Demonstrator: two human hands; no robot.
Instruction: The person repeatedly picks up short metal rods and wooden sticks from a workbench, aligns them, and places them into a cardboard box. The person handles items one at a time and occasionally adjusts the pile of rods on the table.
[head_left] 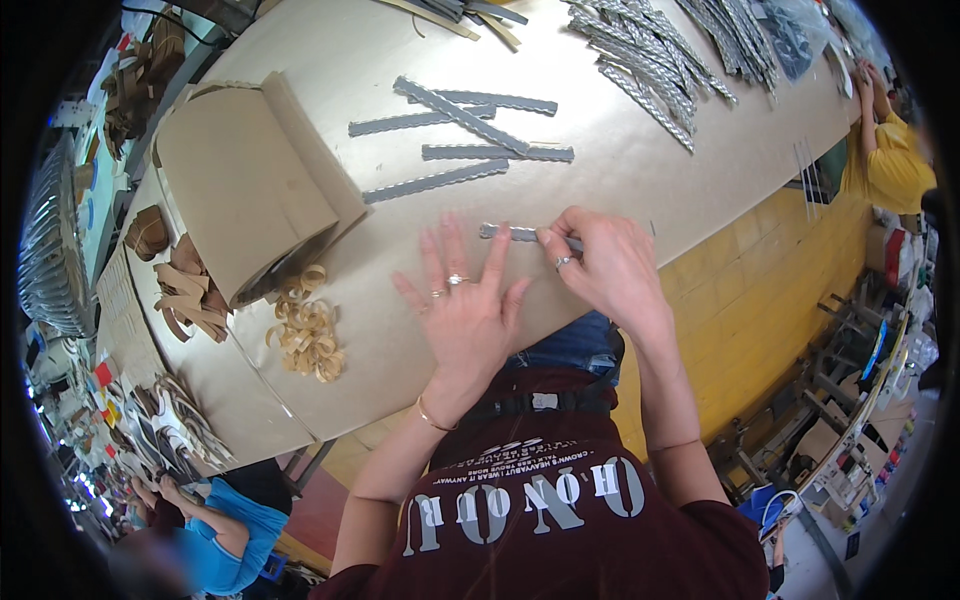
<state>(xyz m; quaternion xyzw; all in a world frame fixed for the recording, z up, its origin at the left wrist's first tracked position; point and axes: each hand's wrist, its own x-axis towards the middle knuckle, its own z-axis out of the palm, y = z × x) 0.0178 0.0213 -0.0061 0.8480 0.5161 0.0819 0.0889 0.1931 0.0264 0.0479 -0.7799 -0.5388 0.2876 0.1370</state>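
My right hand (pixel 615 262) pinches a short grey strip with wavy, pale edges (pixel 515 233) against the table. The strip's right end is hidden under my fingers. Just left of it, my left hand (pixel 462 315) is spread palm down over the table, its index fingertip close to the strip's left end. That hand is slightly blurred at the fingertips, and nothing shows in it. Beyond both hands lie several similar grey wavy-edged strips (pixel 465 112), some crossing over one another.
A large curled brown sheet (pixel 245 165) stands at the left, with curly tan strips (pixel 305 340) and brown offcuts (pixel 185 290) beside it. Silvery braided strips (pixel 645 60) lie at the far right. The table's near edge runs by my waist. Other people are at both sides.
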